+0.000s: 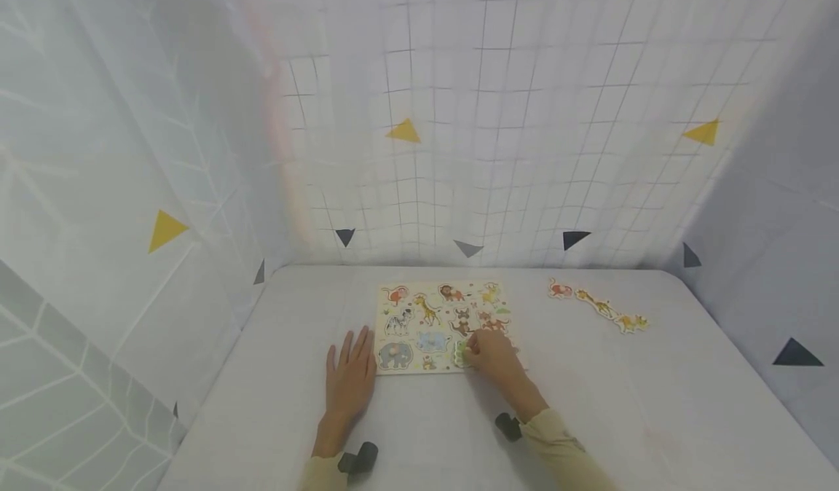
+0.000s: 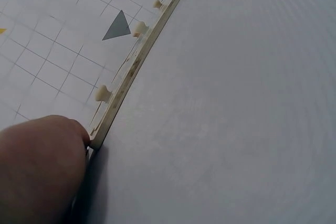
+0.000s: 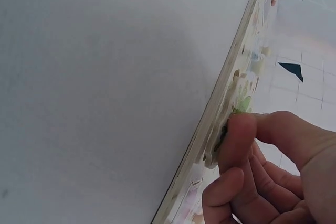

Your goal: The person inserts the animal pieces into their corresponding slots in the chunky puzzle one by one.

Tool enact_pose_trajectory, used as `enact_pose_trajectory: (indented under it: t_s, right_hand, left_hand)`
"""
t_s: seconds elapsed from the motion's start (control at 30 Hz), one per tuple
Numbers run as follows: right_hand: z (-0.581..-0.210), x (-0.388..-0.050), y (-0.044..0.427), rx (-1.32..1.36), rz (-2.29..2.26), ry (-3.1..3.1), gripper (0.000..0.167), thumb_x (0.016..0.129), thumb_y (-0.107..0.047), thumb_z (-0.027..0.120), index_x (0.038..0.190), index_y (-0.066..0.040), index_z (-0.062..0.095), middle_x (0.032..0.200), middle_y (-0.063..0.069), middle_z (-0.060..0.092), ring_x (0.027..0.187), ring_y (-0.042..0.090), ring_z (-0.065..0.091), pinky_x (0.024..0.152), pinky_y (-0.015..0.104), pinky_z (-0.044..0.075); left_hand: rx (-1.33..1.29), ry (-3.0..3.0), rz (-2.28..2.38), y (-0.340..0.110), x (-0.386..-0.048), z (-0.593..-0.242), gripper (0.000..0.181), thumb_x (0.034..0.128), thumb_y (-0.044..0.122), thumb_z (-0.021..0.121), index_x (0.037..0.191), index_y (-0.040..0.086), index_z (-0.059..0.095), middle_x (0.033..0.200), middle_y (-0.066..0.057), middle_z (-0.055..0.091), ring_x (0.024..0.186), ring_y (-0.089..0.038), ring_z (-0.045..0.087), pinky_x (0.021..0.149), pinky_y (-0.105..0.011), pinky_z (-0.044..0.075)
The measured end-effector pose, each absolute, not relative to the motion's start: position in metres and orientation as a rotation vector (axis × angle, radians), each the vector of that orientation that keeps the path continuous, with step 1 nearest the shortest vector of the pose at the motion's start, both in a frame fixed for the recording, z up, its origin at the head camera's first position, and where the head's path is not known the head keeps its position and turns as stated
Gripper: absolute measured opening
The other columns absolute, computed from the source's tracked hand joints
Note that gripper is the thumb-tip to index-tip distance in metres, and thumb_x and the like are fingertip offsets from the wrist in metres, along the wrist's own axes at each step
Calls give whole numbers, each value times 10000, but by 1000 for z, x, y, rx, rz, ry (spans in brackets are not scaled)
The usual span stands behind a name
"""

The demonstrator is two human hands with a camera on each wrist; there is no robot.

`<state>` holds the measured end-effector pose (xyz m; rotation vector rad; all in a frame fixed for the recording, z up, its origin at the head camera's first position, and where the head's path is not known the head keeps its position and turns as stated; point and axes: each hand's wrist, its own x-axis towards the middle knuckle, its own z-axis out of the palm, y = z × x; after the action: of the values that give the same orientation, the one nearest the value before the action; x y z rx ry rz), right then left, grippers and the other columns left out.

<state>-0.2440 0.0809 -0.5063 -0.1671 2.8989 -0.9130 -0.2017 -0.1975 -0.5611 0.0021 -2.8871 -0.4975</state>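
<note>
A wooden animal puzzle board [image 1: 379, 316] lies flat on the table, its pieces fitted with small knobs. My right hand [image 1: 493, 356] is over its lower right part and pinches a green puzzle piece [image 1: 459, 355] between thumb and fingers. In the right wrist view that piece [image 3: 242, 104] is tilted against the board's surface; whether it sits in its recess I cannot tell. My left hand [image 1: 352, 383] lies flat with spread fingers against the board's left edge. The left wrist view shows the thumb side [image 2: 47, 163] touching the board's corner.
Right of the board lie a red monkey piece [image 1: 560, 289], a giraffe piece [image 1: 595, 304] and a yellow animal piece [image 1: 632, 322], in a slanting row. A white gridded backdrop [image 1: 452, 170] with coloured triangles rises behind the white table [image 1: 590, 411].
</note>
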Motion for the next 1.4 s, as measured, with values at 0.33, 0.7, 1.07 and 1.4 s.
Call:
enact_pose_trajectory:
  t_s: [0.33, 0.7, 1.07, 1.4]
  right_hand:
    - [-514, -243, 80, -172, -936, 2903, 71, 888, -106, 700, 881, -35, 699, 682, 29, 667, 613, 140, 558, 556, 241, 436]
    - [-522, -240, 80, -148, -970, 2924, 111, 900, -132, 722, 913, -24, 701, 738, 44, 686, 641, 141, 557, 578, 243, 450]
    - [-527, -239, 83, -220, -1011, 2959, 87, 918, -132, 716, 901, -48, 701, 725, 33, 687, 624, 118, 560, 563, 234, 462]
    - [-516, -248, 117, -176, -1038, 2973, 166, 1015, -156, 593, 1089, -51, 698, 967, 85, 754, 768, 143, 602, 720, 337, 547]
  left_hand:
    - [-7, -2885, -504, -196, -199, -561, 511, 1097, 298, 404, 1573, 115, 416, 1670, -57, 394, 1583, -349, 297, 1300, -645, 159]
    - [-17, -2852, -498, -195, -200, -563, 504, 1087, 287, 422, 1557, 108, 443, 1653, -62, 424, 1567, -355, 327, 1293, -644, 181]
    - [0, -2890, -490, -196, -200, -562, 513, 1099, 303, 398, 1580, 125, 407, 1675, -47, 385, 1587, -341, 291, 1309, -631, 152]
    - [-13, -2881, -487, -198, -200, -561, 516, 1099, 307, 403, 1581, 124, 404, 1674, -48, 387, 1584, -345, 297, 1302, -638, 167]
